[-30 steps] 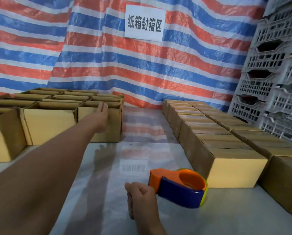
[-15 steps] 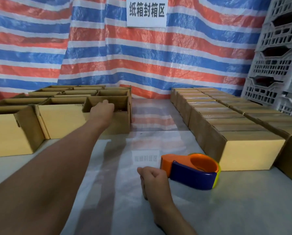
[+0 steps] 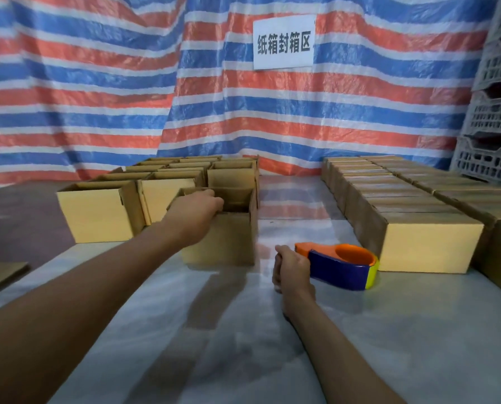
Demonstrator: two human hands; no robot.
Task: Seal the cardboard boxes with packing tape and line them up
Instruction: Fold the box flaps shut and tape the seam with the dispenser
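The left grip (image 3: 195,217) clamps the near rim of the open box (image 3: 226,243), with the right grip (image 3: 291,269) curled round the dispenser (image 3: 342,268) just right of it.

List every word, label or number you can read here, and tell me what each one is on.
"纸箱封箱区": black characters on the white sign fixed to the striped tarp.
No print visible on the open box or the sealed boxes.
No readable marking on the tape dispenser.
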